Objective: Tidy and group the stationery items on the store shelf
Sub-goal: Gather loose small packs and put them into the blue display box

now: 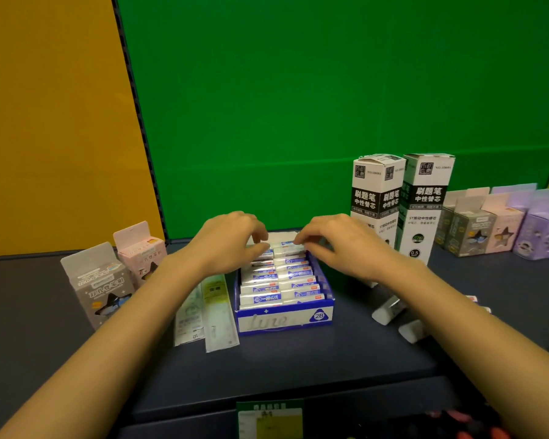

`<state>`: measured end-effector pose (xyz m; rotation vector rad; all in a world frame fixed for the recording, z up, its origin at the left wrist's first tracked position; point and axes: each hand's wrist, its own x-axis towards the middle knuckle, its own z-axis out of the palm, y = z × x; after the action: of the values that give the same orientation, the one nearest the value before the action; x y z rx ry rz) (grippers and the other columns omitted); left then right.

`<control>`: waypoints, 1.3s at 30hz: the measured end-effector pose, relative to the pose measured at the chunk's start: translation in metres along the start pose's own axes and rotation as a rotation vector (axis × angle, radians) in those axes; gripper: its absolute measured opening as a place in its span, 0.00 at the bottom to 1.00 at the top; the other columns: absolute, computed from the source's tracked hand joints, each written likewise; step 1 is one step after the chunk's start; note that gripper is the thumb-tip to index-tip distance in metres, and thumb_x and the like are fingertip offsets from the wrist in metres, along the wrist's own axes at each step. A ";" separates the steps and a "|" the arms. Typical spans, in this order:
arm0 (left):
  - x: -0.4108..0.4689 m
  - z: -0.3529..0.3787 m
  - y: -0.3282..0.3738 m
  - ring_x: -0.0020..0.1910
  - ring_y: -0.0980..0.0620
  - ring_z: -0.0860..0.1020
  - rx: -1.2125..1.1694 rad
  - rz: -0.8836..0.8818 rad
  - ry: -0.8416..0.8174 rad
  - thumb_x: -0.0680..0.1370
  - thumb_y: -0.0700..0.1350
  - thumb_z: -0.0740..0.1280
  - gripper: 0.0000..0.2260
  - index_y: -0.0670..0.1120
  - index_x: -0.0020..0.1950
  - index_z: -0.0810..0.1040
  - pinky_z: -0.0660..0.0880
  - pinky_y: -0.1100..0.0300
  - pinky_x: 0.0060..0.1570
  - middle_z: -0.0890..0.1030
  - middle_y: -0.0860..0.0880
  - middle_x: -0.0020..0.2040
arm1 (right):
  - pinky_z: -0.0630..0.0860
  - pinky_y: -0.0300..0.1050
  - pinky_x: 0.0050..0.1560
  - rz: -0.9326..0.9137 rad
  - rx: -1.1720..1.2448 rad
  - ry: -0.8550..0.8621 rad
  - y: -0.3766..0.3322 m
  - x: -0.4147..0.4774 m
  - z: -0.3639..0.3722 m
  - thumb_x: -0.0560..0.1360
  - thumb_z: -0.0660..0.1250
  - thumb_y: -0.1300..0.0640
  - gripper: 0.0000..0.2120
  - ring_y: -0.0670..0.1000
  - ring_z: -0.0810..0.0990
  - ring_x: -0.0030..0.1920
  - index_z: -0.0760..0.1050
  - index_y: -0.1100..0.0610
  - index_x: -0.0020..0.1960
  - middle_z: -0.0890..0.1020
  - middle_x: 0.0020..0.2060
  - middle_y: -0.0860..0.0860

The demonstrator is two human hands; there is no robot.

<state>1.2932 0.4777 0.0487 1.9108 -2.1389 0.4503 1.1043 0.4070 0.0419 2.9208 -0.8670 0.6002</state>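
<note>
A: Where's the eraser box (284,315)?
B: Mid-shelf (298,359), with rulers (210,312) just beside it at its 9 o'clock.
A: What's holding what?
B: At its 12 o'clock end, the left grip (232,240) pinches a back-row eraser (263,254). The right grip (330,243) curls its fingers onto the neighbouring one; whether it holds it, I cannot tell.

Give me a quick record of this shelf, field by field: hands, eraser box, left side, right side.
Eraser box: blue, open, two rows of wrapped erasers
Left hand: fingertips on erasers at its far end; grip unclear
Right hand: same, on the right row
Left of box: two rulers lying flat; grey and pink sharpener boxes upright
Right of box: two tall refill boxes upright; small boxes in a row; loose erasers lying flat
</note>
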 end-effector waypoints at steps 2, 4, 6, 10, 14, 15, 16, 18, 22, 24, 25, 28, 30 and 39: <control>-0.006 -0.011 0.016 0.45 0.54 0.72 -0.019 0.035 0.052 0.77 0.54 0.61 0.11 0.51 0.53 0.78 0.67 0.59 0.43 0.80 0.54 0.52 | 0.76 0.44 0.52 -0.010 0.054 0.009 0.005 -0.021 -0.016 0.76 0.62 0.55 0.11 0.46 0.79 0.49 0.78 0.49 0.56 0.82 0.51 0.46; -0.012 -0.020 0.036 0.43 0.55 0.72 -0.072 0.070 0.063 0.76 0.55 0.61 0.12 0.51 0.51 0.78 0.70 0.59 0.43 0.80 0.55 0.49 | 0.75 0.34 0.49 0.004 0.121 0.004 0.013 -0.046 -0.031 0.76 0.63 0.55 0.10 0.43 0.79 0.47 0.79 0.48 0.54 0.82 0.49 0.43; -0.018 -0.024 0.060 0.43 0.55 0.73 -0.122 0.111 0.028 0.76 0.56 0.61 0.12 0.51 0.51 0.78 0.71 0.59 0.43 0.79 0.56 0.46 | 0.74 0.28 0.46 0.038 0.168 0.002 0.027 -0.071 -0.042 0.75 0.64 0.55 0.10 0.39 0.79 0.46 0.80 0.47 0.54 0.83 0.47 0.41; -0.019 -0.015 0.109 0.45 0.53 0.75 -0.134 0.207 -0.074 0.75 0.61 0.60 0.17 0.51 0.54 0.76 0.72 0.59 0.46 0.81 0.54 0.50 | 0.77 0.38 0.54 0.112 0.183 -0.068 0.066 -0.114 -0.054 0.73 0.67 0.52 0.13 0.39 0.79 0.50 0.77 0.47 0.57 0.81 0.51 0.41; -0.014 0.001 0.153 0.49 0.50 0.75 -0.113 0.169 -0.171 0.71 0.68 0.58 0.26 0.49 0.57 0.73 0.74 0.54 0.51 0.79 0.50 0.55 | 0.73 0.32 0.56 0.120 0.149 -0.163 0.106 -0.144 -0.052 0.68 0.69 0.44 0.21 0.38 0.76 0.54 0.73 0.44 0.60 0.78 0.55 0.40; -0.012 0.005 0.163 0.52 0.49 0.75 -0.094 0.148 -0.177 0.71 0.68 0.58 0.26 0.48 0.57 0.72 0.74 0.54 0.52 0.78 0.49 0.57 | 0.71 0.30 0.55 0.112 0.146 -0.180 0.113 -0.149 -0.050 0.68 0.69 0.42 0.22 0.38 0.76 0.54 0.73 0.44 0.60 0.78 0.56 0.40; -0.011 0.010 0.172 0.54 0.48 0.74 -0.076 0.126 -0.184 0.71 0.68 0.58 0.27 0.48 0.57 0.72 0.73 0.53 0.54 0.77 0.48 0.58 | 0.70 0.28 0.55 0.107 0.141 -0.201 0.118 -0.153 -0.048 0.67 0.69 0.41 0.23 0.38 0.75 0.55 0.72 0.44 0.61 0.77 0.56 0.40; -0.008 0.020 0.187 0.59 0.48 0.72 -0.064 0.080 -0.215 0.71 0.68 0.59 0.30 0.47 0.61 0.70 0.72 0.52 0.58 0.74 0.47 0.61 | 0.69 0.31 0.58 0.087 0.142 -0.233 0.126 -0.158 -0.041 0.68 0.69 0.40 0.26 0.38 0.73 0.56 0.71 0.46 0.63 0.76 0.57 0.41; -0.003 0.036 0.202 0.63 0.47 0.69 -0.060 0.003 -0.247 0.76 0.61 0.56 0.26 0.45 0.66 0.66 0.69 0.52 0.62 0.70 0.46 0.64 | 0.68 0.39 0.62 0.034 0.124 -0.252 0.130 -0.160 -0.032 0.71 0.63 0.39 0.24 0.42 0.72 0.57 0.69 0.47 0.65 0.74 0.57 0.43; -0.001 0.039 0.202 0.63 0.47 0.69 -0.030 -0.014 -0.240 0.79 0.57 0.54 0.22 0.44 0.66 0.66 0.68 0.53 0.62 0.70 0.45 0.63 | 0.70 0.42 0.60 0.006 0.067 -0.273 0.128 -0.157 -0.032 0.74 0.60 0.40 0.21 0.45 0.73 0.56 0.70 0.47 0.63 0.74 0.55 0.45; -0.001 0.039 0.201 0.63 0.47 0.69 -0.011 -0.016 -0.241 0.79 0.55 0.54 0.20 0.44 0.66 0.66 0.68 0.53 0.62 0.71 0.44 0.63 | 0.70 0.44 0.59 -0.012 0.017 -0.288 0.127 -0.155 -0.033 0.75 0.59 0.40 0.20 0.47 0.73 0.56 0.71 0.48 0.62 0.74 0.55 0.47; -0.002 0.038 0.202 0.61 0.47 0.69 -0.001 -0.023 -0.242 0.79 0.50 0.56 0.16 0.42 0.62 0.68 0.67 0.57 0.59 0.72 0.43 0.61 | 0.72 0.49 0.56 -0.054 -0.195 -0.308 0.120 -0.148 -0.033 0.75 0.56 0.44 0.18 0.53 0.73 0.54 0.72 0.54 0.58 0.74 0.54 0.52; -0.001 0.036 0.205 0.59 0.47 0.69 -0.041 -0.051 -0.251 0.78 0.47 0.58 0.13 0.41 0.58 0.69 0.65 0.59 0.56 0.72 0.42 0.59 | 0.72 0.50 0.52 -0.071 -0.266 -0.290 0.116 -0.143 -0.032 0.76 0.55 0.47 0.16 0.55 0.74 0.52 0.71 0.57 0.54 0.74 0.53 0.54; -0.001 0.043 0.197 0.60 0.45 0.66 -0.040 -0.175 -0.286 0.79 0.43 0.55 0.12 0.39 0.61 0.67 0.64 0.57 0.61 0.68 0.41 0.63 | 0.71 0.50 0.52 -0.075 -0.157 -0.267 0.123 -0.139 -0.022 0.79 0.52 0.45 0.14 0.55 0.73 0.51 0.65 0.55 0.52 0.73 0.54 0.55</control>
<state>1.0986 0.4815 -0.0054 2.2294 -2.0978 0.1035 0.9243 0.3788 0.0013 2.9132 -0.7809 0.1316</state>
